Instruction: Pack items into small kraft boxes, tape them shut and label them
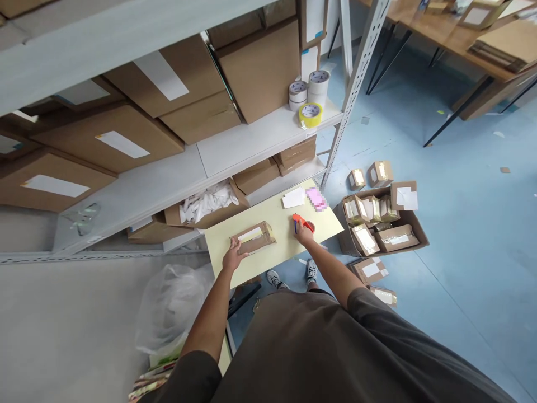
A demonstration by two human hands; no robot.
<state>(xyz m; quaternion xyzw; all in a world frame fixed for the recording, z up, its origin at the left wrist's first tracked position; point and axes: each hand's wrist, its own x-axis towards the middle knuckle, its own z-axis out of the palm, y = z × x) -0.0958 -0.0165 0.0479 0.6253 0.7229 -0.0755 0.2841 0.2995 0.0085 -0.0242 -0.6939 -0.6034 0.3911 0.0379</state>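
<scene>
The left hand [234, 258] is open, its fingers spread against the near end of a taped cardboard parcel [254, 238], which lies flat on a pale yellow board [268, 215], steadied without being gripped. The right hand [304, 233] is closed firmly around an orange hand tool [298, 221], whose exact type is hard to tell, on the same board, a short way from the parcel. White paper slips [293, 197] lie just beyond that grip.
</scene>
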